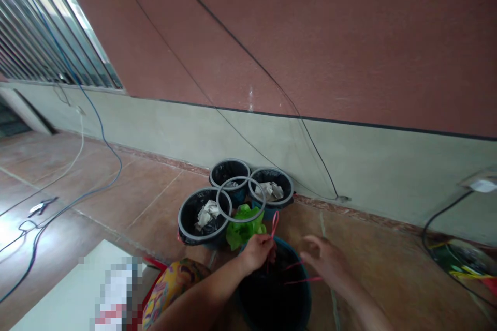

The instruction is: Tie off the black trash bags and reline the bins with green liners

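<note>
My left hand (259,253) is closed in a pinch on a pink drawstring (275,221), with a loop standing above the fingers. The hand is over the near left rim of a dark bin (306,302). Its inside looks black, and any bag in it is hard to make out. To the right, my right hand (328,261) is slightly blurred. Two taut pink strands run from the bin to it; its lower fingers appear curled round them, index finger raised.
Several bins with black liners and grey rims stand by the wall, among them a left bin (182,217) holding crumpled paper (207,214). A loose grey ring (221,212) lies over a green plastic bag (235,235). Cables (112,181) cross the floor. A white box (58,295) is at lower left.
</note>
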